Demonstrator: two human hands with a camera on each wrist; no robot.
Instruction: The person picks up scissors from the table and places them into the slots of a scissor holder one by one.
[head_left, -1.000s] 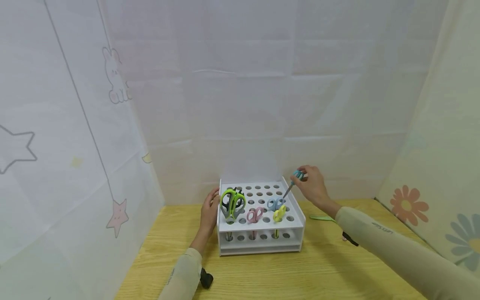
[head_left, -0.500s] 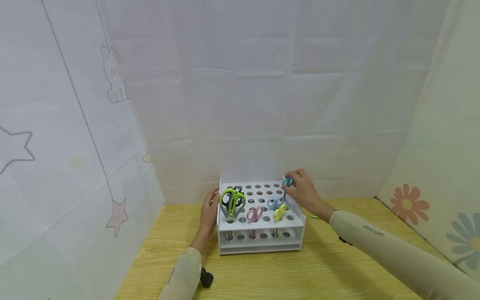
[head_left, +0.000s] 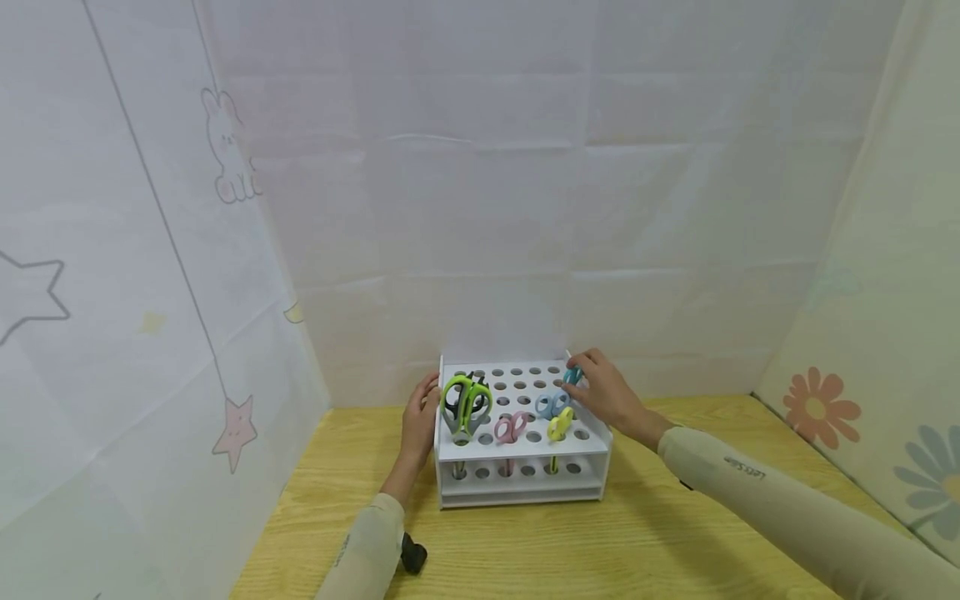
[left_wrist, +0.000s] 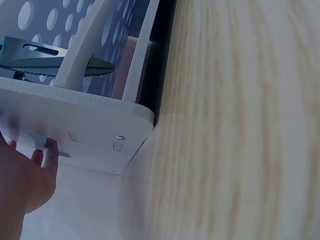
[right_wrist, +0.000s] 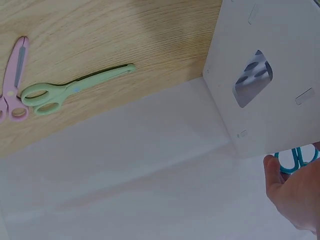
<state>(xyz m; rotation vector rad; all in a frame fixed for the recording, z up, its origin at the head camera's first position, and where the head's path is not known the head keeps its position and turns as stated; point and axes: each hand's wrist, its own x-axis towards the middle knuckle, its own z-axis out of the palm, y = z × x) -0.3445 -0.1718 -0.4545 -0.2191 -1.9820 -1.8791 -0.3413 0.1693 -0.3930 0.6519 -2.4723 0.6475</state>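
A white rack with rows of round holes stands on the table. At its right rear my right hand pinches the teal handles of a pair of scissors, whose blades point down. Those teal handles also show beside the rack's edge in the right wrist view. My left hand rests against the rack's left side, its fingertips at the side panel. Standing in the holes are light blue scissors, yellow scissors, pink scissors and large green-and-grey scissors at the left.
In the right wrist view, green scissors and pink scissors lie on the wooden table, to the rack's right. Black handles stick up behind the large green pair. A patterned sheet encloses the back and sides.
My right hand has moved left and down with the teal scissors, from outside the rack's right edge to over its right rear holes, lowering the blades. My left hand has stayed put.
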